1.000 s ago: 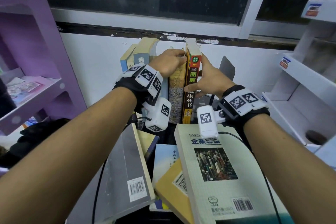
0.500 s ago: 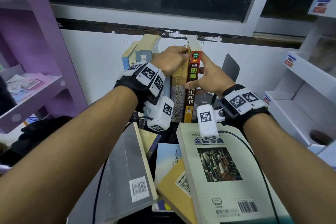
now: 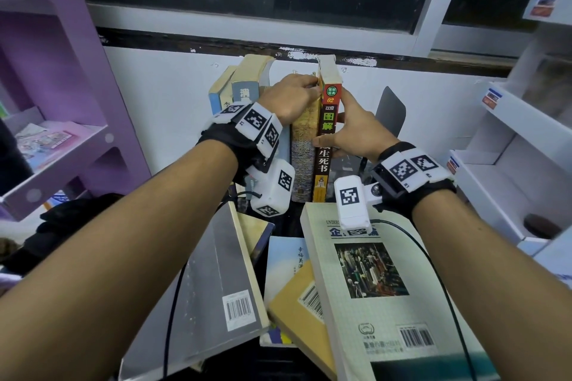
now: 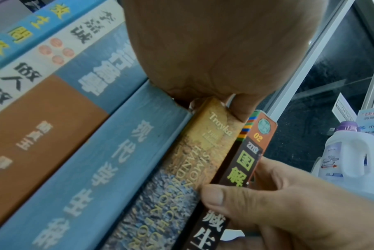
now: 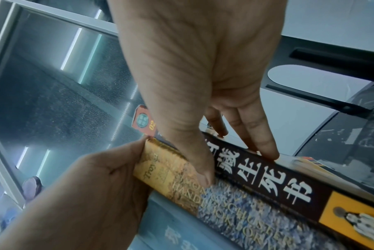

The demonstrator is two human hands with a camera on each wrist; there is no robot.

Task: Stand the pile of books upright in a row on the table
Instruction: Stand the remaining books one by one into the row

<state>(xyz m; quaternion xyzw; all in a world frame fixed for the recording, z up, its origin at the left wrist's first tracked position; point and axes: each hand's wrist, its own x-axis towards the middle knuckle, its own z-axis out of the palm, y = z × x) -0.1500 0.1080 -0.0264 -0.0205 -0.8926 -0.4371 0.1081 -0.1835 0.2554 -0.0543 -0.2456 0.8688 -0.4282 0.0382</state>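
A row of upright books stands against the white wall. My left hand (image 3: 297,93) curls over the top of the yellow-and-blue-spined book (image 3: 305,148), pinching its upper end (image 4: 215,121). Beside it on the right stands the dark-spined book with a red top (image 3: 328,120). My right hand (image 3: 348,130) grips that book, thumb (image 5: 203,175) on the spine's left edge and fingers (image 5: 265,145) on its right cover. Blue-spined books (image 4: 122,169) stand upright further left. In front lie the flat ones: a pale green book (image 3: 377,294), a grey book (image 3: 223,269), a tan book (image 3: 294,306), a light blue book (image 3: 283,257).
A purple shelf unit (image 3: 62,145) stands at the left and a white shelf unit (image 3: 510,170) at the right. A dark upright bookend (image 3: 391,114) sits behind my right hand. A white jug (image 4: 350,157) shows in the left wrist view. Black cables trail over the flat books.
Both hands keep their hold on the same two upright books. Only the head view has shifted slightly; the books stand as before.
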